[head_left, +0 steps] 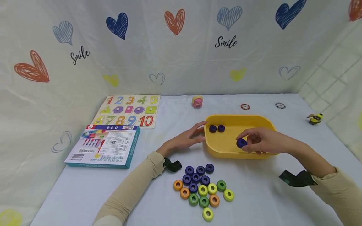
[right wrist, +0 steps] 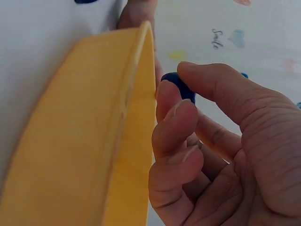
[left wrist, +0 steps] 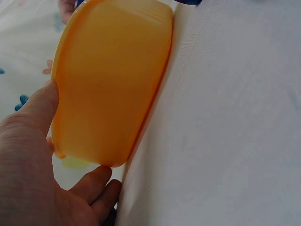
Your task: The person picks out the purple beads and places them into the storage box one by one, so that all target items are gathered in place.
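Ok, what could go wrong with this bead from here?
The right hand only pinches the dark blue bead over the yellow tray, so it might slip and roll. If dropped, it could knock the two beads inside. The left hand touches the tray's end; a nudge may shift it.
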`<state>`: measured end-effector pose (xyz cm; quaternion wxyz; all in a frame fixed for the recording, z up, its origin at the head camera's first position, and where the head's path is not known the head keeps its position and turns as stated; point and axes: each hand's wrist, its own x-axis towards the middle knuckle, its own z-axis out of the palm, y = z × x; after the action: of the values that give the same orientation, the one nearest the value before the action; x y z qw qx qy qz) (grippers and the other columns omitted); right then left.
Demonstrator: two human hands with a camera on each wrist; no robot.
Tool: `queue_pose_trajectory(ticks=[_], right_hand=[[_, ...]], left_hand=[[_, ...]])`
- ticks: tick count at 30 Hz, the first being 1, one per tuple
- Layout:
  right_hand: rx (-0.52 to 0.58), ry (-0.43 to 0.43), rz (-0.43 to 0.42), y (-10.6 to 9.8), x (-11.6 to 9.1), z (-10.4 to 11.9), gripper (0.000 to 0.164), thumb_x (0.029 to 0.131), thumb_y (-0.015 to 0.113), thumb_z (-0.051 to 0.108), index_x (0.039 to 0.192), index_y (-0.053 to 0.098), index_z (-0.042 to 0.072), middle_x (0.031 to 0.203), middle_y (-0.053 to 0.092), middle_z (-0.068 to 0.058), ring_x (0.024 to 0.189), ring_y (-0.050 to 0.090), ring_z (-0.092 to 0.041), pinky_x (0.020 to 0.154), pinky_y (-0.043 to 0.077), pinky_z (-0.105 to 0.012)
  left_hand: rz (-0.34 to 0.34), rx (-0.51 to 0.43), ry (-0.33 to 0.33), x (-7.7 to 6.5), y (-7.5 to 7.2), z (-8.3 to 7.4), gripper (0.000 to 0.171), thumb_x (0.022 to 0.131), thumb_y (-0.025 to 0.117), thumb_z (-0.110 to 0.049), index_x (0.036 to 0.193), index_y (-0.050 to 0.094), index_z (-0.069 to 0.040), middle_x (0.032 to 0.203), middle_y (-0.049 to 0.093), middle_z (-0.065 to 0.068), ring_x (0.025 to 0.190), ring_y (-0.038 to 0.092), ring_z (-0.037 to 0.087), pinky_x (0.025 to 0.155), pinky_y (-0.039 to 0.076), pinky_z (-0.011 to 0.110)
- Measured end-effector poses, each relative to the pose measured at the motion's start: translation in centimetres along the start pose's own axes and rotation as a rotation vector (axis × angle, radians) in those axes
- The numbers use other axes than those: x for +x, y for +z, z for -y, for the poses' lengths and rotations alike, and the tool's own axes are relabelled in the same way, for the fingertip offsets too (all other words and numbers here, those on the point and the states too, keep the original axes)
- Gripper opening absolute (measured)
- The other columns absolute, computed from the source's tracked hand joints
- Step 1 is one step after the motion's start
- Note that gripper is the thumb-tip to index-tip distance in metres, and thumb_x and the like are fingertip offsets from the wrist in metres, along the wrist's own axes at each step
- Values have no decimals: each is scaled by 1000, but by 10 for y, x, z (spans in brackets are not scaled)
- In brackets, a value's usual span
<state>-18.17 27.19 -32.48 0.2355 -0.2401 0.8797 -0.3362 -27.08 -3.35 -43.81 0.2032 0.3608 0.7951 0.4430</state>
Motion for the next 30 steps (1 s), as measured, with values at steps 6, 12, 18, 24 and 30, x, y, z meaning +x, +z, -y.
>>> queue_pose_trajectory(ticks=[6, 12, 18, 24, 30], right_hand=[[-15, 93, -12, -17, 26, -6, 46, 83, 64, 35, 119, 51, 10, 70, 56, -10, 59, 52, -28, 49, 43, -26], [-50, 107, -41, -30, 53, -17, 48, 82, 64, 38, 118, 53, 10, 72, 60, -13, 60, 52, -30, 50, 45, -29], [-41, 134, -47, -37, 75, -32, 50, 83, 64, 36, 121, 51, 7, 81, 63, -15, 65, 54, -32, 53, 47, -32], [-33, 200, -15, -38, 86, -45, 53, 83, 65, 33, 121, 51, 0, 81, 64, -11, 69, 59, -28, 59, 50, -34], [-42, 225, 65, -35, 93, -45, 46, 83, 65, 29, 111, 55, -5, 76, 64, -7, 68, 63, -22, 62, 53, -34]], left_hand=[[-1, 2, -4, 0, 0, 0, 65, 87, 48, -54, 137, 8, -53, 145, 24, -10, 133, 20, 10, 105, 19, 45], [0, 7, 3, 0, 1, 1, 65, 87, 48, -52, 138, 7, -51, 145, 24, -10, 132, 21, 12, 104, 22, 46], [1, -3, 21, 0, 2, 1, 65, 89, 48, -50, 138, 7, -50, 145, 24, -9, 132, 22, 10, 105, 21, 44], [8, 1, 36, 3, 3, 2, 65, 89, 48, -49, 139, 6, -50, 145, 24, -9, 131, 23, 7, 105, 21, 42], [2, 10, 26, 1, 0, 3, 65, 89, 48, -49, 138, 6, -50, 145, 24, -9, 131, 22, 8, 105, 20, 43]])
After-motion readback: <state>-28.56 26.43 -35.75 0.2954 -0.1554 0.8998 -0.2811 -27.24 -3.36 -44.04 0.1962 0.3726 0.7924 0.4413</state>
